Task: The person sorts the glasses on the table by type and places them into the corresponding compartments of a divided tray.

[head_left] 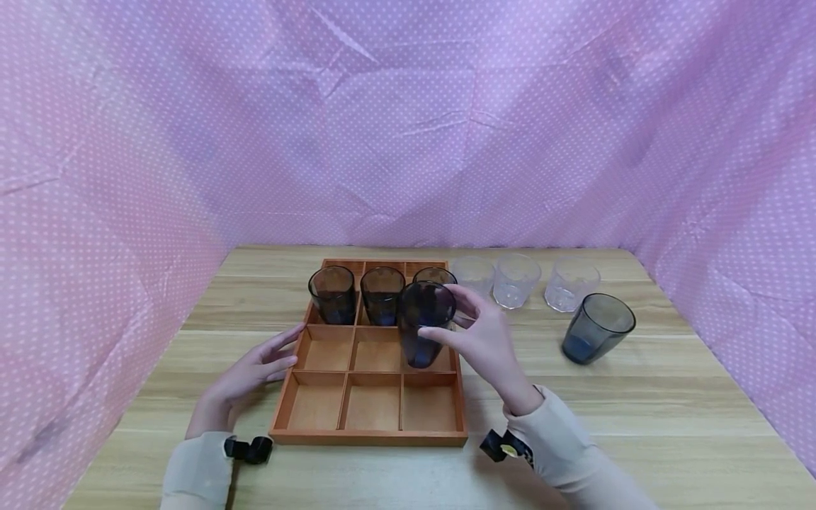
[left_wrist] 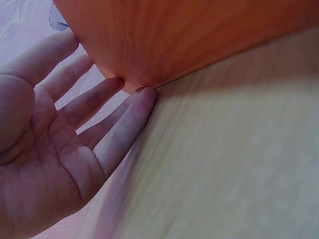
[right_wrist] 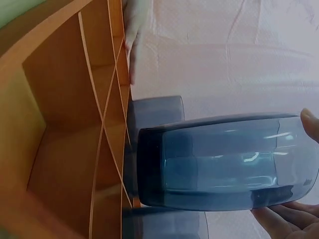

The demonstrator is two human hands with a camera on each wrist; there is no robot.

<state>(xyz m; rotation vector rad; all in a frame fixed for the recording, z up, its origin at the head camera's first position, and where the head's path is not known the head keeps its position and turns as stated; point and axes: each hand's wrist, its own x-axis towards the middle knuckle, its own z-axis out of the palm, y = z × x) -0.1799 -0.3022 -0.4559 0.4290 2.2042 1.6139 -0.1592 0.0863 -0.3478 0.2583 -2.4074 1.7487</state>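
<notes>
Pinching the held glass [head_left: 423, 320], a dark one, between thumb and fingers, the right hand [head_left: 487, 343] in the head view has it at the middle row of the divided tray [head_left: 368, 439], toward three o'clock; whether the base touches, I cannot tell. Three dark glasses [head_left: 382, 301] stand at the tray's twelve o'clock, clear glasses [head_left: 516, 282] beyond toward two, another dark glass [head_left: 598, 329] near three. At nine o'clock is the left hand [head_left: 251, 368].

Left wrist view: that hand's fingers are extended, tips against the tray's side.

Right wrist view: the held glass's base points toward nine o'clock, thumb and fingers clamped at its three o'clock end.
</notes>
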